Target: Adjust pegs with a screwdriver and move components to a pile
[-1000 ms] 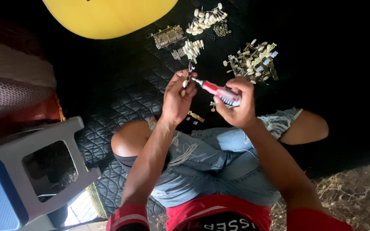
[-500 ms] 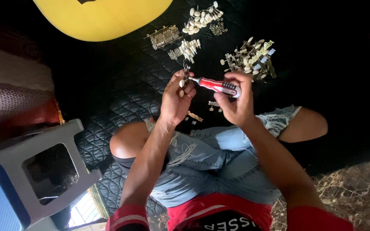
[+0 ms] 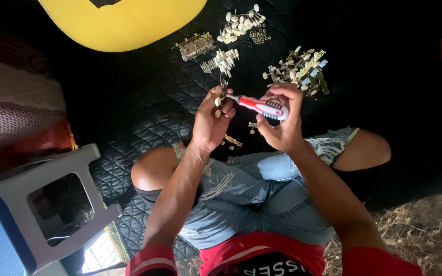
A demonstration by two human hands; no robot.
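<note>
— What is the right hand (image 3: 281,128) doing?

— It is wrapped around the red and grey handle of a screwdriver (image 3: 262,106), fingers curled over the top and thumb underneath. The shaft points toward the left hand (image 3: 212,120).

— And the left hand?

— Its fingers are pinched shut on a small metal tuning part (image 3: 222,94) with cream-coloured knobs. The screwdriver tip meets that part right at the fingertips. Both hands are raised above the person's lap, over the bent knees in torn blue jeans (image 3: 251,197).

— What lies beyond the hands?

— A black quilted mat (image 3: 139,102) covers the floor. On it sit several piles: a heap of cream knobs (image 3: 239,21), a scatter of small dark rings (image 3: 259,36) just beside it, a brass-coloured plate strip (image 3: 195,46), a bunch of pegs (image 3: 222,59) directly above the left hand, and a bigger tangle of assembled tuners (image 3: 300,70) above the right hand.

— Anything else close by?

— A couple of small brass pieces (image 3: 233,140) lie on the mat just below the hands. A yellow rounded body (image 3: 129,23) fills the top of the view, and a grey plastic stool (image 3: 52,199) stands at the person's left.
</note>
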